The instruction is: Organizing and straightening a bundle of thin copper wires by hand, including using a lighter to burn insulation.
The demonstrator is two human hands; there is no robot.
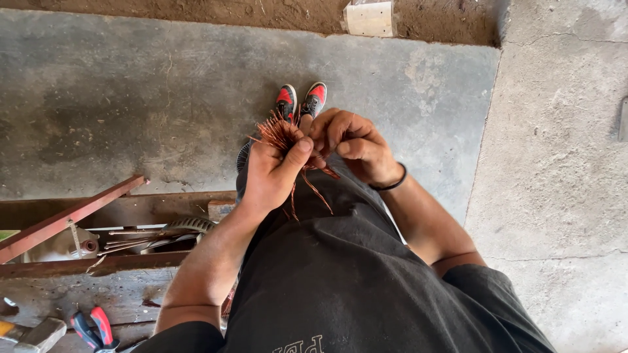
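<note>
Left hand [271, 173] is gripping a bundle of copper wire strands [281, 134] at waist height, thumb pressed across the front and fingers wrapped behind, so that the cut ends are fanning upward and outward above the fist. Right hand [350, 147] is closing on the same bundle from the other side; its fingertips are pinching among the strands near the top, apparently picking at or separating individual wires. A dark band [392, 184] is sitting on the right wrist. Several loose strands are trailing below the left fist and hanging against the dark shirt [340, 281].

As a judgement of progress: the bundle is being worked in mid-course. The upper ends are already splayed and standing apart, while the part inside the fist and the trailing tails below are looking ungathered and unsorted; how much of the bundle remains to be handled cannot be told, since the fist is hiding its core.

Below, red-and-black shoes [301, 99] are standing on the concrete floor [131, 98]. At the left, rusty metal bars [72, 216] are framing a bench on which red-and-blue-handled pliers [95, 327] and a hammer head [39, 335] are lying, well apart from both hands.
</note>
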